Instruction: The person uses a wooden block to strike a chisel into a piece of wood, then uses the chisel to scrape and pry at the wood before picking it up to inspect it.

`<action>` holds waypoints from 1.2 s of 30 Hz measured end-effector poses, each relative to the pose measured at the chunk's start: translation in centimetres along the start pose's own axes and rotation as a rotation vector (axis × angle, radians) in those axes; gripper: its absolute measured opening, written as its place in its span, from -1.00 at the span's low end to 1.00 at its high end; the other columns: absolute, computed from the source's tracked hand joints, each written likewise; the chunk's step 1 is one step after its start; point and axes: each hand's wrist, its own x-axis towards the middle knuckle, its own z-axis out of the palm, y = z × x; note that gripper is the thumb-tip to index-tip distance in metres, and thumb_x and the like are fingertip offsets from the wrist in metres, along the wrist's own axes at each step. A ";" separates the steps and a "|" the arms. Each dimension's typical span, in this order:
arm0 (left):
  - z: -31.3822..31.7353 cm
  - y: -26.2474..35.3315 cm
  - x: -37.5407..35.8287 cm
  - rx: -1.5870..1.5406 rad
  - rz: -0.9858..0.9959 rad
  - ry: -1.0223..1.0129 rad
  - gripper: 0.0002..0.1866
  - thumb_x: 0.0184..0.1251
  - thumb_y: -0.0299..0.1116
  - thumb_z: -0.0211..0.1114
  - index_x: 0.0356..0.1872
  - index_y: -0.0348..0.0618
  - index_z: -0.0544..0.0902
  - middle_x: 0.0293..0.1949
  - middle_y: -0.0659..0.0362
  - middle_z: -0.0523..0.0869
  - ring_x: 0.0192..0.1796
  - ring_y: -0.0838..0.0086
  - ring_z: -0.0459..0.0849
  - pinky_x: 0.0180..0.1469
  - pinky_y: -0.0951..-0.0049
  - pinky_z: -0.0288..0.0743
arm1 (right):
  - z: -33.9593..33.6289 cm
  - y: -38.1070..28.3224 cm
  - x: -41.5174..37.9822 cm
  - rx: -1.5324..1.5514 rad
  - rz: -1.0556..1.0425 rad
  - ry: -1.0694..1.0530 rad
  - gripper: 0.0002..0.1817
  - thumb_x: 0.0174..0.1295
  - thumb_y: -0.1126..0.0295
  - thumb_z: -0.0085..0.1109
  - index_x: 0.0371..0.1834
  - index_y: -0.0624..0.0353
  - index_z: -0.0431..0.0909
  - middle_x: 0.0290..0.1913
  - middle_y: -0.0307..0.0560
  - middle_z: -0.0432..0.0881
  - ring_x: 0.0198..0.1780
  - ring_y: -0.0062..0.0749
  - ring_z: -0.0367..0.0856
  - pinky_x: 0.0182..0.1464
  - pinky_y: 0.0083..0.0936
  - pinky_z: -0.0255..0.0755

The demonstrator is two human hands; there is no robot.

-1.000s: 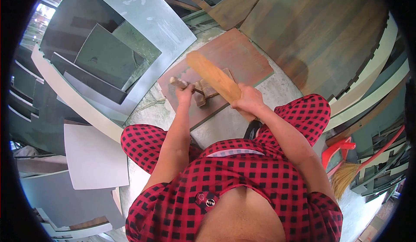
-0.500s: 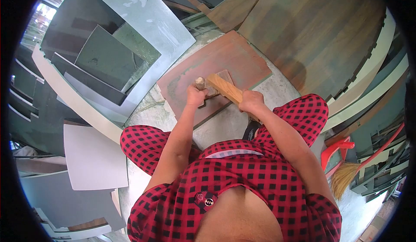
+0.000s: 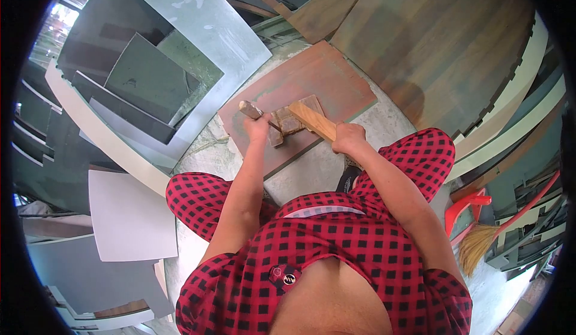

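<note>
My left hand (image 3: 257, 127) is closed around the wooden handle of a chisel (image 3: 248, 107), which leans left with its thin blade reaching down to a notched wooden block (image 3: 291, 125). My right hand (image 3: 349, 138) grips a pale squared wooden bar (image 3: 312, 120) by its near end. The bar's far end overlaps the wooden block in this view, to the right of the chisel. Beneath the block lies a reddish-brown board (image 3: 342, 74) flat on the floor.
A large wood-grain panel (image 3: 432, 41) lies at the far right. On the left are a white L-shaped panel (image 3: 204, 29), dark sheets (image 3: 141, 77) and a white sheet (image 3: 132, 215). A straw broom (image 3: 478, 248) and a red plastic thing (image 3: 465, 209) are on the right.
The chisel handle has tipped and moved left with my left hand, uncovering more of the wooden block. The bar in my right hand has barely moved.
</note>
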 end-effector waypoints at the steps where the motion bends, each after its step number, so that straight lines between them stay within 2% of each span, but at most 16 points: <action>1: 0.2 -0.2 -0.3 -0.001 -0.002 -0.002 -0.87 -0.05 -0.54 0.29 -0.44 -0.31 0.54 -0.46 0.11 0.64 -0.44 0.40 0.65 -0.47 0.41 0.60 | -0.1 0.0 0.0 -0.003 -0.002 -0.004 -0.45 -0.15 0.30 0.28 -0.01 0.28 0.49 -0.11 0.06 0.66 -0.04 -0.18 0.66 -0.06 -0.32 0.52; 3: 0.4 -0.6 -0.6 0.003 0.015 0.045 -0.87 -0.13 -0.53 0.35 -0.55 -0.30 0.56 -0.61 0.17 0.60 -0.60 0.47 0.56 -0.55 0.41 0.41 | -0.1 0.0 0.0 -0.005 -0.005 -0.007 -0.45 -0.15 0.30 0.29 -0.01 0.28 0.50 -0.11 0.06 0.66 -0.04 -0.18 0.66 -0.06 -0.32 0.52; 10: 0.5 -1.3 -0.4 0.014 0.041 0.037 -0.86 -0.16 -0.48 0.36 -0.61 -0.28 0.55 -0.63 0.18 0.58 -0.60 0.48 0.55 -0.54 0.41 0.38 | -0.2 0.5 0.0 0.026 -0.044 0.009 -0.42 -0.21 0.28 0.33 -0.03 0.29 0.50 -0.16 0.09 0.67 -0.08 -0.16 0.67 -0.05 -0.33 0.52; 12: 0.3 -1.1 -0.5 0.065 0.056 0.000 -0.85 -0.15 -0.46 0.37 -0.60 -0.29 0.57 -0.61 0.17 0.61 -0.56 0.46 0.57 -0.49 0.38 0.42 | -0.9 0.3 -0.6 0.055 -0.075 0.032 -0.40 -0.24 0.26 0.35 -0.05 0.29 0.50 -0.18 0.11 0.67 -0.10 -0.12 0.66 -0.05 -0.31 0.51; 14: 0.4 -2.1 0.4 0.111 0.075 0.000 -0.84 -0.15 -0.46 0.38 -0.57 -0.30 0.58 -0.59 0.16 0.63 -0.53 0.45 0.59 -0.45 0.36 0.44 | -2.7 -0.5 -2.5 0.293 -0.197 0.203 -0.37 -0.30 0.22 0.38 -0.08 0.26 0.47 -0.24 0.16 0.65 -0.15 0.01 0.64 -0.07 -0.22 0.49; 15: 0.3 -2.7 0.6 0.164 0.090 -0.005 -0.83 -0.14 -0.45 0.39 -0.55 -0.31 0.59 -0.56 0.15 0.66 -0.49 0.44 0.62 -0.41 0.33 0.46 | -3.5 -0.9 -3.1 0.290 -0.201 0.196 -0.37 -0.30 0.22 0.38 -0.08 0.26 0.47 -0.24 0.16 0.65 -0.15 0.01 0.64 -0.07 -0.22 0.49; 17: 0.4 -2.3 0.2 0.171 0.080 -0.020 -0.82 -0.13 -0.44 0.40 -0.50 -0.31 0.61 -0.52 0.13 0.69 -0.44 0.42 0.65 -0.35 0.32 0.48 | -4.4 -1.7 -3.8 0.521 -0.375 0.409 -0.39 -0.32 0.20 0.38 -0.15 0.24 0.42 -0.30 0.21 0.62 -0.18 0.11 0.60 -0.12 -0.14 0.46; 20: 0.9 -0.7 -1.1 0.149 0.116 -0.047 -0.80 -0.11 -0.43 0.40 -0.42 -0.31 0.65 -0.44 0.09 0.73 -0.35 0.41 0.70 -0.26 0.34 0.51 | -4.8 -2.2 -4.5 0.584 -0.440 0.405 -0.44 -0.27 0.16 0.38 -0.22 0.17 0.35 -0.36 0.21 0.58 -0.20 0.17 0.56 -0.17 -0.11 0.42; 21: 1.0 -0.4 -1.4 0.118 0.149 -0.051 -0.78 -0.11 -0.43 0.40 -0.38 -0.31 0.67 -0.40 0.07 0.75 -0.31 0.40 0.71 -0.24 0.36 0.52 | -4.3 -2.0 -4.1 0.587 -0.439 0.406 -0.44 -0.27 0.16 0.38 -0.22 0.17 0.35 -0.36 0.21 0.58 -0.20 0.17 0.56 -0.17 -0.11 0.42; 23: 1.2 -2.7 0.0 0.084 0.144 -0.063 -0.76 -0.10 -0.43 0.40 -0.35 -0.30 0.68 -0.37 0.06 0.75 -0.28 0.39 0.72 -0.21 0.37 0.52 | -3.1 -1.5 -3.0 0.296 -0.437 0.334 -0.41 -0.26 0.15 0.39 -0.18 0.17 0.34 -0.36 0.22 0.57 -0.22 0.18 0.55 -0.18 -0.10 0.40; 27: 1.1 -2.2 -0.5 0.125 0.127 -0.117 -0.75 -0.04 -0.44 0.39 -0.29 -0.30 0.68 -0.29 0.05 0.76 -0.24 0.37 0.72 -0.19 0.36 0.53 | -4.0 -1.9 -4.5 0.367 -0.431 0.340 -0.39 -0.25 0.17 0.38 -0.14 0.17 0.32 -0.37 0.22 0.57 -0.24 0.20 0.55 -0.18 -0.09 0.40; 28: 1.2 -2.1 -0.8 0.125 0.122 -0.115 -0.75 -0.04 -0.44 0.39 -0.29 -0.30 0.68 -0.29 0.05 0.76 -0.24 0.37 0.72 -0.19 0.36 0.53 | -4.6 -2.0 -5.1 0.441 -0.448 0.413 -0.43 -0.27 0.19 0.35 -0.18 0.19 0.34 -0.36 0.23 0.59 -0.24 0.17 0.57 -0.17 -0.08 0.42; 31: 1.1 -2.2 -0.7 0.170 0.227 -0.096 -0.77 0.01 -0.40 0.38 -0.30 -0.29 0.68 -0.32 0.06 0.76 -0.25 0.38 0.73 -0.19 0.36 0.53 | -4.6 -2.2 -5.4 0.534 -0.451 0.484 -0.47 -0.28 0.21 0.32 -0.22 0.22 0.37 -0.36 0.24 0.60 -0.24 0.15 0.58 -0.14 -0.07 0.43; 33: 1.1 -2.2 -0.3 0.133 0.161 -0.119 -0.78 0.00 -0.40 0.39 -0.32 -0.29 0.68 -0.34 0.06 0.76 -0.25 0.37 0.73 -0.19 0.36 0.53 | -4.1 -2.0 -4.8 0.551 -0.439 0.492 -0.47 -0.29 0.22 0.32 -0.23 0.23 0.38 -0.37 0.24 0.60 -0.24 0.15 0.58 -0.13 -0.07 0.43; 35: 1.3 -1.5 -0.8 0.162 0.203 -0.098 -0.77 -0.02 -0.40 0.40 -0.33 -0.29 0.68 -0.36 0.05 0.75 -0.26 0.37 0.73 -0.19 0.35 0.53 | -3.0 -1.3 -3.6 0.248 -0.404 0.307 -0.41 -0.26 0.16 0.39 -0.18 0.19 0.35 -0.36 0.21 0.58 -0.23 0.19 0.55 -0.19 -0.10 0.41; 36: 1.3 -1.2 -0.9 0.195 0.238 -0.072 -0.77 -0.05 -0.41 0.41 -0.34 -0.30 0.68 -0.37 0.04 0.75 -0.27 0.36 0.73 -0.20 0.35 0.53 | -3.1 -1.4 -3.7 0.246 -0.404 0.309 -0.41 -0.26 0.16 0.39 -0.18 0.19 0.35 -0.36 0.21 0.58 -0.23 0.19 0.55 -0.19 -0.10 0.41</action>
